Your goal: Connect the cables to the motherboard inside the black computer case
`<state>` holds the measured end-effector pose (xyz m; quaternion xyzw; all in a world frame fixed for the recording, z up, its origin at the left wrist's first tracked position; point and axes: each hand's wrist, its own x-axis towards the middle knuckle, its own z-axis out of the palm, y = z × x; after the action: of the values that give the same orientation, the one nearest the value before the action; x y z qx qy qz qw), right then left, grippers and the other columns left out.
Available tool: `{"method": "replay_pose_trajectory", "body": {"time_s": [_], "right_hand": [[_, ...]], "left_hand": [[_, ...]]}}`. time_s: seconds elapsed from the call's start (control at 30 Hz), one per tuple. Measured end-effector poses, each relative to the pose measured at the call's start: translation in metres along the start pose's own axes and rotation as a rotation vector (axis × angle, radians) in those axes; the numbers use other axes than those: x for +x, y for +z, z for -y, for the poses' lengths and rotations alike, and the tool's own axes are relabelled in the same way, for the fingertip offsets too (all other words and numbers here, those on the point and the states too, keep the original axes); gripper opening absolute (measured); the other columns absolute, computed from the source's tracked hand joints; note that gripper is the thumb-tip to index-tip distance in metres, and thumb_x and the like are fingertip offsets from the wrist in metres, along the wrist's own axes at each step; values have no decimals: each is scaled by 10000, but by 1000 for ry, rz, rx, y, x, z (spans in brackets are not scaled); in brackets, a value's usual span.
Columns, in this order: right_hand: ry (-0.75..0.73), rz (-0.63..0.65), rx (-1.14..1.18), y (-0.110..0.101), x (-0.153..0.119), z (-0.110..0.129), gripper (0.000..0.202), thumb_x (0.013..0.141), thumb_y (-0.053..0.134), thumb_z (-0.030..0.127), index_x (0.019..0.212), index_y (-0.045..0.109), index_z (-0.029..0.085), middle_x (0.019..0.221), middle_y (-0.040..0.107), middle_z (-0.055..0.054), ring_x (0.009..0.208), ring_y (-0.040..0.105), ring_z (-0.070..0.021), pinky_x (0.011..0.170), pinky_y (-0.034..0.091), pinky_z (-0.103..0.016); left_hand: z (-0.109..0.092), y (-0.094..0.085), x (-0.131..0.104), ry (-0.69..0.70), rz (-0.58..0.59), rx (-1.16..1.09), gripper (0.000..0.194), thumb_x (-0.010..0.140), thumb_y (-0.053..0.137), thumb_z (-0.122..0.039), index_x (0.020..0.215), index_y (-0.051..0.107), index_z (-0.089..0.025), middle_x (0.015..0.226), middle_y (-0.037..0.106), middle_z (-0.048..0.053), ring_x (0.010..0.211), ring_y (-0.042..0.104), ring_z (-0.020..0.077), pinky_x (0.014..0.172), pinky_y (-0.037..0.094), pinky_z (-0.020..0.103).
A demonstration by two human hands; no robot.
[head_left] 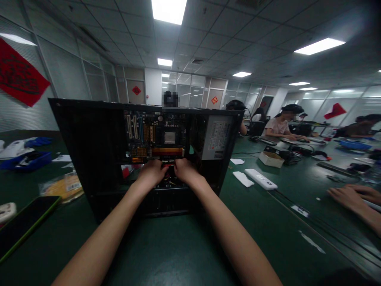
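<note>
An open black computer case (80, 159) stands on the green table, its inside facing me. Both my hands reach into it, just below the motherboard (154, 133) and its orange memory slots. My left hand (151, 173) has its fingers closed near a small red part or cable, too small to name. Close beside it on the right, my right hand (184, 171) is also closed, fingertips at the same spot. The grey power supply (216, 137) sits in the case's upper right. A square silver-grey processor area (170, 137) shows on the board.
Left of the case lie a yellow bag (64, 187), a blue tray (38, 161) and a green-edged dark phone (28, 222). To the right are a white power strip (261, 179), a cardboard box (271, 159), cables and another person's hands (351, 196).
</note>
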<state>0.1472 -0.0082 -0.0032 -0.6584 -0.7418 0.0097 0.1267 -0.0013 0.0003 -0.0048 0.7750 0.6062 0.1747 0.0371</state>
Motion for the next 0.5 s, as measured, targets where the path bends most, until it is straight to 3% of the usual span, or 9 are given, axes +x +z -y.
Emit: {"method": "replay_pose_trajectory", "body": {"time_s": [0.5], "right_hand": [[13,2,-30,1,4,-2,282,974,469,227,1078,721,151,1074,711,-172,978,693,-271,785,502,-306]], "left_hand": [[-2,-1,-7,-18,-40,37,371,905,560,-456,1062,716,-159,1072,720,171,1041,668,314,853,501,356]]}}
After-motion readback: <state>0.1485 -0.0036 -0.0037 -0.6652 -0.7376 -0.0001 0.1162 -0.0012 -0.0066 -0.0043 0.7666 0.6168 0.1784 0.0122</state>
